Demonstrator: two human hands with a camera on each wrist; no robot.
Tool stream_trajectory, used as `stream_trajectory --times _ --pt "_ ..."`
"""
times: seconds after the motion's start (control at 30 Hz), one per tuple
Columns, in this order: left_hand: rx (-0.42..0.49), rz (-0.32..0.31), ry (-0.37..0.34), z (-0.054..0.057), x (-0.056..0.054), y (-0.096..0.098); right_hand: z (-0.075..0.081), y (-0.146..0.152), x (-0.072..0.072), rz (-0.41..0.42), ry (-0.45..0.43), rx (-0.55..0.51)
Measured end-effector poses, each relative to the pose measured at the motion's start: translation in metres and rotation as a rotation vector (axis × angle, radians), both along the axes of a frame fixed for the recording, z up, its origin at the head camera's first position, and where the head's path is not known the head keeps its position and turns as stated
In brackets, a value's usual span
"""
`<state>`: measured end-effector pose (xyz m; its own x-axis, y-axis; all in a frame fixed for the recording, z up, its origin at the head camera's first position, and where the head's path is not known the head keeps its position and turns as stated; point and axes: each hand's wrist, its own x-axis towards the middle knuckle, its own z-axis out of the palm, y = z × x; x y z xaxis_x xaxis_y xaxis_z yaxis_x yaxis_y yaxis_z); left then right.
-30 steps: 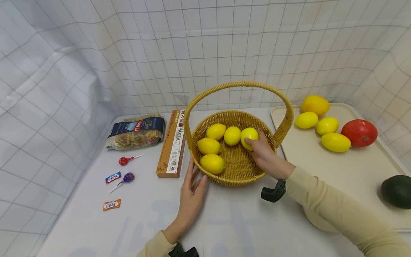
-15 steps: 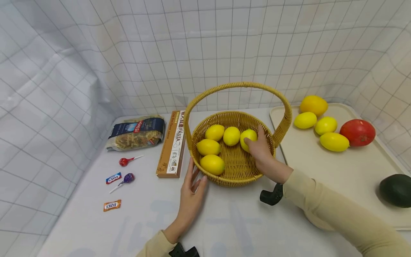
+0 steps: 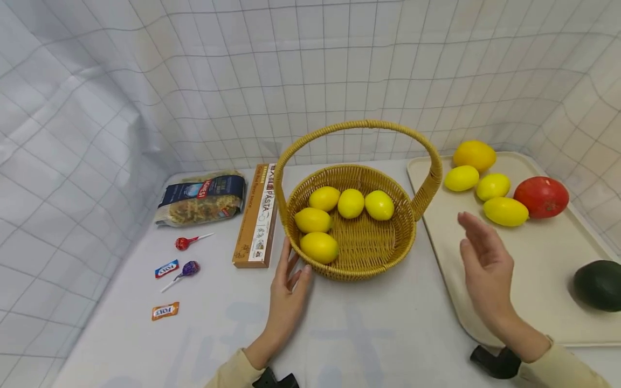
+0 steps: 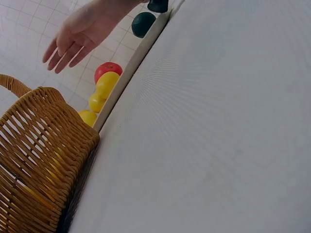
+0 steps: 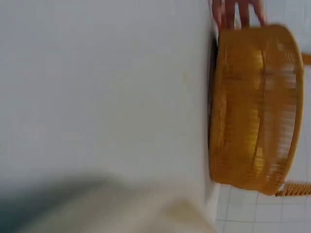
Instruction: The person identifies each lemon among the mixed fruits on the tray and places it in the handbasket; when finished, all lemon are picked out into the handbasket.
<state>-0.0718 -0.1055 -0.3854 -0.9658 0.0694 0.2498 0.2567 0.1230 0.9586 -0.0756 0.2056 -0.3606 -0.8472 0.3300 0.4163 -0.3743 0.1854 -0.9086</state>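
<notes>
A wicker basket (image 3: pixel 373 248) with a tall handle stands on the table and holds several lemons (image 3: pixel 319 247) along its left and back sides. My left hand (image 3: pixel 287 296) rests its fairly straight fingers against the basket's front left rim. Over the near left part of the beige tray (image 3: pixel 543 318) hovers my right hand (image 3: pixel 490 269), holding nothing, its fingers relaxed. It also shows from the side in the left wrist view, right hand (image 4: pixel 80 36) apart from the basket. Ahead of it on the tray lie more yellow fruits (image 3: pixel 505 211) and a red fruit (image 3: pixel 541 196).
A dark green fruit (image 3: pixel 599 285) lies at the tray's right. Left of the basket are a pasta box (image 3: pixel 255 215), a pasta bag (image 3: pixel 201 198), two lollipops (image 3: pixel 191 268) and two small wrapped sweets (image 3: pixel 165 311). A gridded white cloth (image 3: pixel 349 81) hangs behind.
My right hand has let go of the lemon at the basket's back right and moved right, out over the tray. The left hand has stayed at the basket's rim.
</notes>
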Motion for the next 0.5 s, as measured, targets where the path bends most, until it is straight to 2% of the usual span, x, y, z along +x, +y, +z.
stream_trajectory --times 0.07,0.13,0.2,0.27,0.37,0.4,0.5 --pt "0.001 0.004 0.009 0.0 0.0 -0.001 -0.002 0.024 -0.016 -0.098 -0.05 -0.043" --pt "0.005 0.004 0.013 0.0 0.0 -0.001 -0.002 0.049 -0.035 -0.183 -0.141 -0.112" --pt "0.009 0.002 0.013 -0.001 0.0 -0.001 -0.002 0.073 -0.051 -0.241 -0.242 -0.225" --pt "0.012 -0.002 0.01 -0.001 0.0 -0.001 -0.003 0.093 -0.063 -0.276 -0.328 -0.286" --pt "0.018 -0.006 0.007 -0.002 0.0 0.0 -0.005 0.112 -0.071 -0.275 -0.427 -0.341" --pt "0.018 -0.007 0.009 -0.003 0.0 0.0 -0.006 0.116 -0.073 -0.264 -0.452 -0.329" --pt "0.017 -0.007 0.02 -0.002 0.0 0.001 -0.01 0.123 -0.074 -0.198 -0.537 -0.176"
